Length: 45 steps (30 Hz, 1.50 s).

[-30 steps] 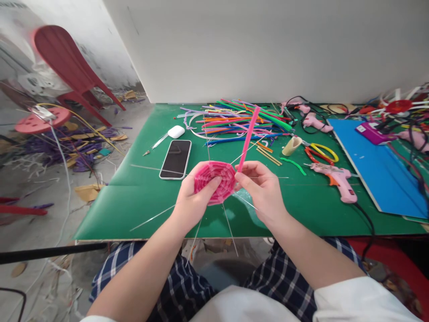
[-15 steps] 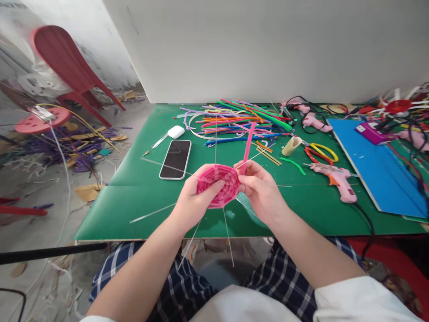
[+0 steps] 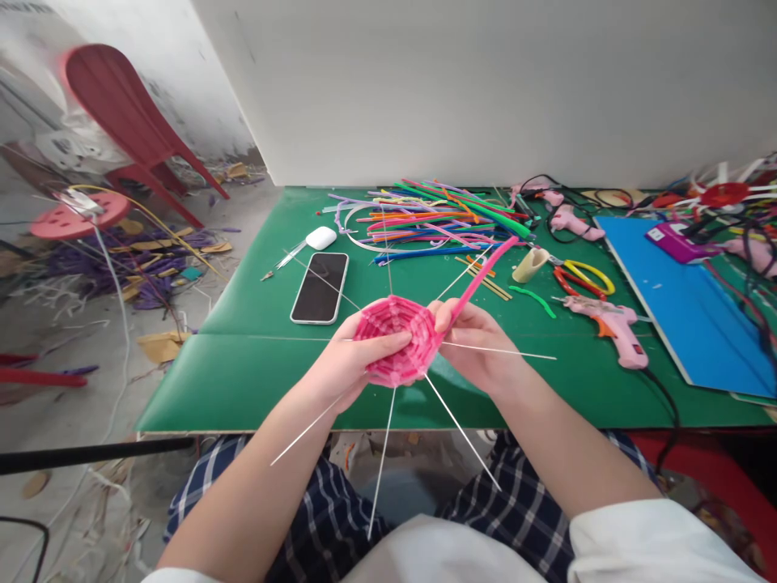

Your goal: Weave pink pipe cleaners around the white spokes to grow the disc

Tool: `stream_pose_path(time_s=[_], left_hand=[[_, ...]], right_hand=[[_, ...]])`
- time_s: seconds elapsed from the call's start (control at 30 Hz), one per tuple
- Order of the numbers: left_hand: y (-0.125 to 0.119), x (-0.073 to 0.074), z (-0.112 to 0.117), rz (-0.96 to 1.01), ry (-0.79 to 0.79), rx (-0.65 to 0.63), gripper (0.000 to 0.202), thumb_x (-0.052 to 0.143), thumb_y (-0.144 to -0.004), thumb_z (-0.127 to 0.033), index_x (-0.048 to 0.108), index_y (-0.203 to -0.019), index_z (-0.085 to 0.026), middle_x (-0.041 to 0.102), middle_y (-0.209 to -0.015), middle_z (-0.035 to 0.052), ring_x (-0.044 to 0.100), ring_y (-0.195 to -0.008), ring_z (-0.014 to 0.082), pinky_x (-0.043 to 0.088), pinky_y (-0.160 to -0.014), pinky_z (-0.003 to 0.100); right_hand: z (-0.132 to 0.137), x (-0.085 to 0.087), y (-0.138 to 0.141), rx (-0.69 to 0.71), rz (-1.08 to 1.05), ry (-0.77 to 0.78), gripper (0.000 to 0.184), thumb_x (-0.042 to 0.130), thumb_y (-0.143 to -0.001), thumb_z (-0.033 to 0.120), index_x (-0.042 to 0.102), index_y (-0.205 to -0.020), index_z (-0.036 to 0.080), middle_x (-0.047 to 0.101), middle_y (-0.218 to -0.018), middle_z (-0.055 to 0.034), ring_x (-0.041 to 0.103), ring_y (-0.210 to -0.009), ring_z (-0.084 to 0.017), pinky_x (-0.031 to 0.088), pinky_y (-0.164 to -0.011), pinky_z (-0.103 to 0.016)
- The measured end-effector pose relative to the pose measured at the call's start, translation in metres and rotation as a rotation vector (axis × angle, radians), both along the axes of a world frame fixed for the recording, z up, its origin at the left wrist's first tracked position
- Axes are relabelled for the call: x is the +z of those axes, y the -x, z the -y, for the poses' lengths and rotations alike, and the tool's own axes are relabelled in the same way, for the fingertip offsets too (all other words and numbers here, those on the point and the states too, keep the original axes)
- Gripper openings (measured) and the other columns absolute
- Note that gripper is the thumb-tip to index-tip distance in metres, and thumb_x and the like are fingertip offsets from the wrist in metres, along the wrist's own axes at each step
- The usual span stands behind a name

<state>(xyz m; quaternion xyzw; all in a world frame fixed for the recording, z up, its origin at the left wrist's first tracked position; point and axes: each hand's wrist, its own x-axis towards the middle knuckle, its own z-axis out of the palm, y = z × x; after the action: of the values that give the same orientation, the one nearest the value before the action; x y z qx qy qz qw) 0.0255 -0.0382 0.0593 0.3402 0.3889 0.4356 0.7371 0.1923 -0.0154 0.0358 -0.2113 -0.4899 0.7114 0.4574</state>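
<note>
A round pink woven disc (image 3: 396, 356) is held above the near part of the green table, with several thin white spokes (image 3: 461, 431) sticking out around it. My left hand (image 3: 352, 355) grips the disc from the left, thumb flat across its face and fingers behind it, mostly hidden. At the disc's right edge my right hand (image 3: 477, 340) pinches a pink pipe cleaner (image 3: 486, 271), whose free end points up and right. One spoke passes across the right hand's fingers.
Beyond the hands lies a heap of coloured pipe cleaners (image 3: 437, 219). A phone (image 3: 320, 288) and white earbud case (image 3: 320, 237) are at left. To the right are pliers (image 3: 586, 277), a pink glue gun (image 3: 613, 324), a beige tube (image 3: 530, 265) and a blue board (image 3: 685, 316).
The disc has turned, so its spokes point in new directions. The pipe cleaner's free end has swung from nearly upright down to the right, with the right hand still pinching it.
</note>
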Motion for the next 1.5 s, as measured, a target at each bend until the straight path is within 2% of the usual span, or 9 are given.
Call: stream_pose_path(time_s=[0.3, 0.5, 0.73, 0.93, 1.1, 1.2, 1.3, 1.4, 1.5], left_hand=[[-0.003, 0.0, 0.001, 0.043, 0.024, 0.064, 0.014, 0.068, -0.068, -0.012, 0.064, -0.082, -0.014, 0.066, -0.062, 0.0023, 0.061, -0.046, 0.0136, 0.054, -0.043, 0.022], [-0.004, -0.005, -0.002, 0.039, 0.028, 0.203, 0.018, 0.067, -0.067, -0.011, 0.064, -0.085, -0.014, 0.066, -0.062, 0.0009, 0.06, -0.044, 0.0112, 0.054, -0.045, 0.02], [-0.004, -0.007, -0.004, 0.023, 0.034, 0.274, 0.018, 0.067, -0.068, -0.012, 0.063, -0.085, -0.012, 0.066, -0.062, 0.0015, 0.062, -0.047, 0.0115, 0.053, -0.044, 0.016], [-0.007, -0.015, -0.005, 0.036, -0.036, 0.415, 0.024, 0.069, -0.065, -0.012, 0.063, -0.088, -0.014, 0.068, -0.072, 0.0014, 0.064, -0.055, 0.0118, 0.054, -0.049, 0.018], [-0.017, -0.023, -0.002, -0.032, -0.123, 0.558, 0.029, 0.07, -0.068, -0.018, 0.061, -0.096, -0.019, 0.069, -0.087, 0.0017, 0.066, -0.076, 0.0148, 0.056, -0.062, 0.021], [-0.021, -0.029, 0.0, -0.06, -0.232, 0.531, 0.026, 0.067, -0.073, -0.023, 0.061, -0.098, -0.02, 0.068, -0.094, 0.0027, 0.066, -0.081, 0.0162, 0.056, -0.066, 0.023], [-0.022, -0.032, 0.001, -0.095, -0.314, 0.448, 0.026, 0.063, -0.077, -0.029, 0.059, -0.101, -0.02, 0.069, -0.088, 0.0031, 0.066, -0.071, 0.0159, 0.056, -0.058, 0.024], [-0.021, -0.032, 0.001, -0.163, -0.345, 0.32, 0.03, 0.064, -0.076, -0.032, 0.058, -0.102, -0.019, 0.068, -0.083, 0.0036, 0.065, -0.067, 0.017, 0.055, -0.055, 0.026], [-0.019, -0.031, 0.0, -0.211, -0.344, 0.207, 0.041, 0.066, -0.074, -0.031, 0.054, -0.111, -0.018, 0.068, -0.091, 0.006, 0.066, -0.076, 0.0199, 0.055, -0.057, 0.027]], right_hand=[[0.004, -0.007, 0.013, -0.215, -0.043, 0.024, 0.009, 0.072, -0.065, 0.03, 0.065, -0.067, 0.025, 0.058, -0.069, 0.0032, 0.054, -0.062, -0.011, 0.047, -0.059, -0.026], [0.004, -0.014, 0.016, -0.432, 0.054, -0.153, 0.01, 0.073, -0.064, 0.03, 0.068, -0.071, 0.026, 0.061, -0.073, 0.0011, 0.056, -0.067, -0.012, 0.047, -0.061, -0.027], [0.01, -0.019, 0.018, -0.441, 0.14, -0.263, 0.02, 0.069, -0.071, 0.024, 0.068, -0.09, 0.031, 0.062, -0.084, 0.0012, 0.059, -0.077, -0.013, 0.05, -0.07, -0.03], [0.018, -0.022, 0.022, -0.402, 0.201, -0.267, 0.037, 0.069, -0.071, 0.024, 0.063, -0.107, 0.033, 0.063, -0.099, -0.0012, 0.06, -0.089, -0.017, 0.052, -0.077, -0.035], [0.022, -0.03, 0.031, -0.568, 0.168, -0.175, 0.033, 0.069, -0.071, 0.022, 0.066, -0.103, 0.031, 0.065, -0.098, -0.001, 0.061, -0.081, -0.014, 0.051, -0.069, -0.028], [0.02, -0.033, 0.035, -0.612, 0.087, -0.013, 0.028, 0.071, -0.069, 0.023, 0.069, -0.097, 0.031, 0.068, -0.093, 0.0008, 0.062, -0.077, -0.012, 0.051, -0.068, -0.026], [0.015, -0.031, 0.034, -0.622, 0.056, 0.096, 0.023, 0.071, -0.069, 0.026, 0.071, -0.091, 0.028, 0.071, -0.082, 0.0012, 0.062, -0.064, -0.011, 0.052, -0.062, -0.027], [0.011, -0.026, 0.029, -0.671, 0.08, 0.078, 0.018, 0.07, -0.069, 0.03, 0.071, -0.086, 0.025, 0.071, -0.075, 0.001, 0.06, -0.057, -0.011, 0.051, -0.057, -0.028], [0.007, -0.02, 0.021, -0.751, 0.147, -0.038, 0.015, 0.068, -0.072, 0.032, 0.071, -0.084, 0.024, 0.07, -0.074, 0.0005, 0.059, -0.055, -0.012, 0.05, -0.053, -0.028]])
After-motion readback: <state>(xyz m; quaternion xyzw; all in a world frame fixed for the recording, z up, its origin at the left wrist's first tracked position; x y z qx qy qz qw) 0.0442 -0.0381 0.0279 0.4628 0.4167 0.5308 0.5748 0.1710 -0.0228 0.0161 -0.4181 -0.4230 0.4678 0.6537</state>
